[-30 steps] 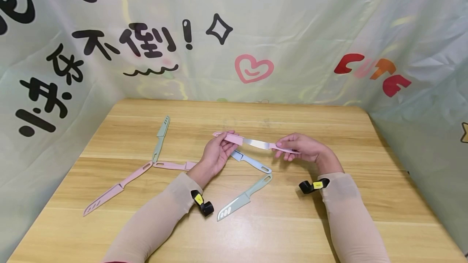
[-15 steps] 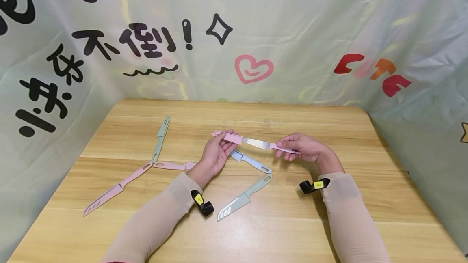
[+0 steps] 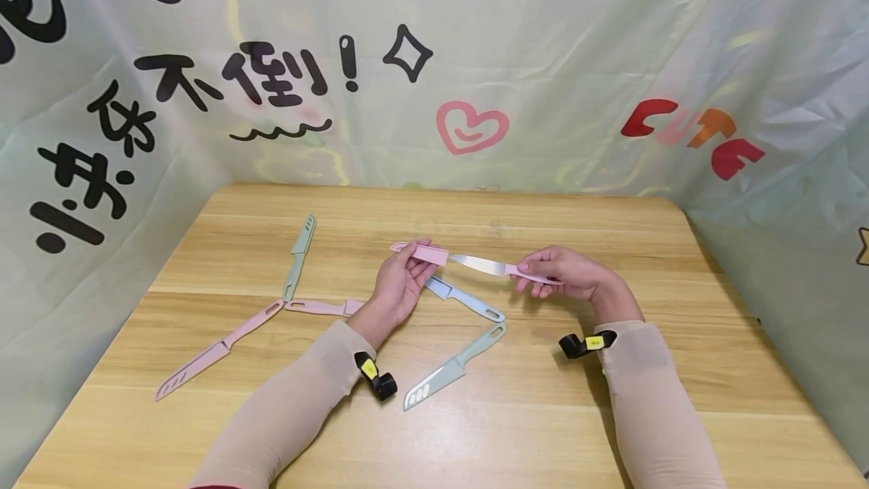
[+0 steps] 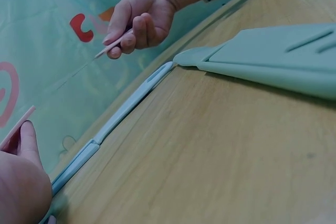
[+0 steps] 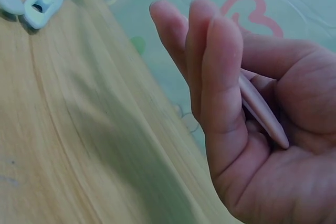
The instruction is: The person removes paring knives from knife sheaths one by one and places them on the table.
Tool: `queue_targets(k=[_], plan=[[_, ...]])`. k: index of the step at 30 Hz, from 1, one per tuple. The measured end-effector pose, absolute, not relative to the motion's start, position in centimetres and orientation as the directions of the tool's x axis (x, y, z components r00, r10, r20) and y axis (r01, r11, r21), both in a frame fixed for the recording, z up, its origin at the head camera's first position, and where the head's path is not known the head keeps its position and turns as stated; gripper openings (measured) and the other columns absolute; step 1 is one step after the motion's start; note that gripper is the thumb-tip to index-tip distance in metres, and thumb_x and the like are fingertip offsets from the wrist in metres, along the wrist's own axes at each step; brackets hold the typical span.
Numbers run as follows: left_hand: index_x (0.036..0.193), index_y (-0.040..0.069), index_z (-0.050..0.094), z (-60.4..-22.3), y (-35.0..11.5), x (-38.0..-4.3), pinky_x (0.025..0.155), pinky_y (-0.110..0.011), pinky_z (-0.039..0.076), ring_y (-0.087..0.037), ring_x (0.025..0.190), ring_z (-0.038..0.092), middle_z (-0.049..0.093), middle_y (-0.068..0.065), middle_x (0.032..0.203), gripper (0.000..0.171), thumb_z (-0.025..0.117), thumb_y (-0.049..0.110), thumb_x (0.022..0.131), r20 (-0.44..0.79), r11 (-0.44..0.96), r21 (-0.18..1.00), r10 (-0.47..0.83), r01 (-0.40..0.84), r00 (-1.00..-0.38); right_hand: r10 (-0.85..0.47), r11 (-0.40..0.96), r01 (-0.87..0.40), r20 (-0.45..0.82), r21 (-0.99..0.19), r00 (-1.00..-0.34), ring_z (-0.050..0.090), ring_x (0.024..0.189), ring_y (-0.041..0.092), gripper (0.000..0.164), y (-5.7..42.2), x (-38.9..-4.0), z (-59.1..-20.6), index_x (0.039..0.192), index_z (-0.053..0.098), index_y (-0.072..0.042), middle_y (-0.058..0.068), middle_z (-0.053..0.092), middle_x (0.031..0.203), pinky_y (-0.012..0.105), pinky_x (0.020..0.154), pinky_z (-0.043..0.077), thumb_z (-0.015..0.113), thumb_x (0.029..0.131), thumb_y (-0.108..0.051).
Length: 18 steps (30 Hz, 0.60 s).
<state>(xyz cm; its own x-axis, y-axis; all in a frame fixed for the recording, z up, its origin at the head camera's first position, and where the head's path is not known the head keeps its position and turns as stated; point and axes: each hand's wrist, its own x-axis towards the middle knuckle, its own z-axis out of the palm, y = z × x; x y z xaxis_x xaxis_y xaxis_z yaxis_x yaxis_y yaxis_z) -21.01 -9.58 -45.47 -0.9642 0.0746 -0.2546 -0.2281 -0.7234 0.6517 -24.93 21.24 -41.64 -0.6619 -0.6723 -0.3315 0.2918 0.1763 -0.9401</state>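
Note:
Above the table my left hand (image 3: pixel 399 285) pinches a pink knife sheath (image 3: pixel 431 254) between thumb and fingers. My right hand (image 3: pixel 566 274) grips the pink handle of a knife (image 3: pixel 483 265), its bare blade pointing left with the tip at the sheath's mouth. In the right wrist view the handle's end (image 5: pixel 262 111) shows inside the curled fingers. Below the left hand lies a sheathed blue knife (image 3: pixel 475 305), its blade end partly hidden by that hand. A sheathed green knife (image 3: pixel 448 368) meets the blue one at the handle ends.
On the left, a small green knife (image 3: pixel 299 259) and two pink knives, one long (image 3: pixel 207 357) and one partly behind the left forearm (image 3: pixel 319 309), meet at their handle ends. A printed curtain (image 3: pixel 543 59) hangs behind the wooden table (image 3: pixel 713 398).
The right hand has shifted slightly right with the knife, and the left hand slightly left and up with the sheath. More of the blade shows between them. The knives on the table stay put.

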Motion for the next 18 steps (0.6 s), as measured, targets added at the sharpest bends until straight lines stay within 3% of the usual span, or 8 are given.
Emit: queue_targets(k=[8, 18], plan=[[0.126, -0.003, 0.056, -45.43, -9.70, -21.18, 0.098, -0.032, 0.051, -0.027, 0.111, 0.062, 0.060, -0.018, 0.124, 0.033, 0.041, 0.019, 0.106, -0.256, -0.727, 0.648, 0.072, -0.227, -0.964, -0.678, 0.201, 0.244, -0.315, -0.949, -0.664, 0.063, 0.064, 0.009, 0.043, 21.53, -25.08, -41.63, 0.122, 0.047, 0.024, 0.021, 0.071, 0.094, 0.019, 0.057, 0.056, 0.052, 0.102, -0.014], [0.125, -0.003, 0.056, -45.53, -9.69, -21.17, 0.097, -0.032, 0.052, -0.026, 0.110, 0.063, 0.061, -0.018, 0.123, 0.032, 0.042, 0.019, 0.106, -0.257, -0.732, 0.642, 0.073, -0.227, -0.964, -0.669, 0.213, 0.241, -0.321, -0.947, -0.670, 0.064, 0.070, 0.013, 0.044, 21.42, -25.12, -41.43, 0.122, 0.046, 0.024, 0.028, 0.067, 0.102, 0.023, 0.062, 0.058, 0.051, 0.103, -0.016]])
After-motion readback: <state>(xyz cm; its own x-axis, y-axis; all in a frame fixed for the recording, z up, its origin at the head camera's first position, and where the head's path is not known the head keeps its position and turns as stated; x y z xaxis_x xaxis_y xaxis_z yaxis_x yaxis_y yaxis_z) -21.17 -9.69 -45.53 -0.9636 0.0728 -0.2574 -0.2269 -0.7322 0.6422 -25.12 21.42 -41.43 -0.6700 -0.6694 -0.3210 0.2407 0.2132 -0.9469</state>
